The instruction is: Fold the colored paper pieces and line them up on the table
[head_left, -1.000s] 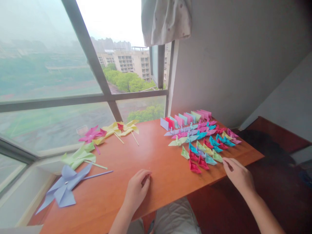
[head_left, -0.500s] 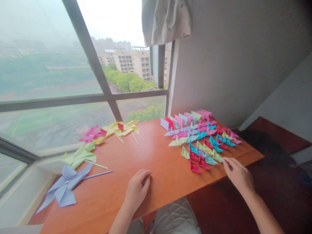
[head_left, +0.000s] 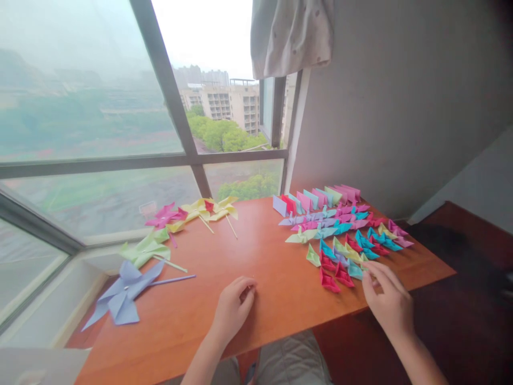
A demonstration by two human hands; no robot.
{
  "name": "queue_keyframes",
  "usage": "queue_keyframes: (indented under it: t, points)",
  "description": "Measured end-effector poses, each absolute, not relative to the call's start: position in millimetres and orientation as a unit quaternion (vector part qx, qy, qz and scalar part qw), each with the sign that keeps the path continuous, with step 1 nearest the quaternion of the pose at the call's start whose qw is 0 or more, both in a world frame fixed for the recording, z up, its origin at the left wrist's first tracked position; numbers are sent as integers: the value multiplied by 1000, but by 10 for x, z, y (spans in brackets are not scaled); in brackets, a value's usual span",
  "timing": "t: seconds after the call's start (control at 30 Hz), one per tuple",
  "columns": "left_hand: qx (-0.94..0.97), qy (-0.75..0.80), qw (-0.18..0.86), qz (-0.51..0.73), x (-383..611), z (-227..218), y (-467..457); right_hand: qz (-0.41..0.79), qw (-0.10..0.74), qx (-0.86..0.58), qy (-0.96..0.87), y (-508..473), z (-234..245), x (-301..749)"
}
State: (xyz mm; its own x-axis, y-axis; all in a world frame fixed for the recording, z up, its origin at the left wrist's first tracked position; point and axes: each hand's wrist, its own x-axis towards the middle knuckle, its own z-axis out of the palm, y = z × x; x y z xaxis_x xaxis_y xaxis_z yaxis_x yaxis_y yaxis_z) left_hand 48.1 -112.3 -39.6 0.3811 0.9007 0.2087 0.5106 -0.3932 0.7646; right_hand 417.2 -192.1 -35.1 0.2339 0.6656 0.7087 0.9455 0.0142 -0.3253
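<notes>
My left hand rests on the orange-brown table near its front edge, fingers curled loosely under, with nothing visible in it. My right hand lies at the table's front right, fingers bent, its fingertips touching a light green folded paper piece at the near end of the rows. Several small folded paper pieces in red, blue, pink, purple and green lie in rows on the right half of the table.
Paper pinwheels on sticks lie along the left: a lavender one, a light green one, a pink one and a yellow one. A large window runs behind the table. A grey wall stands to the right.
My right hand has moved left and inward, up to the nearest folded pieces. My left hand stays in place. The view has shifted a little.
</notes>
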Motion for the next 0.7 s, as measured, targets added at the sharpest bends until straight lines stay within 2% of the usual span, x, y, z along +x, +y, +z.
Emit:
queue_keyframes:
  t: [0.17,0.33,0.53,0.7]
  points:
    - [743,473,329,340,386,-357,-978,-40,429,-564,-704,-1693,-352,3204]
    - [744,571,180,297,-92,-248,-484,63,403,-518,-752,-1515,-525,2590]
    - [661,708,20,248,-1002,73,144,126,397,-544,-729,-1418,-707,2514]
    - [623,757,-52,192,-1448,237,362,168,412,-550,-706,-1405,-720,2544]
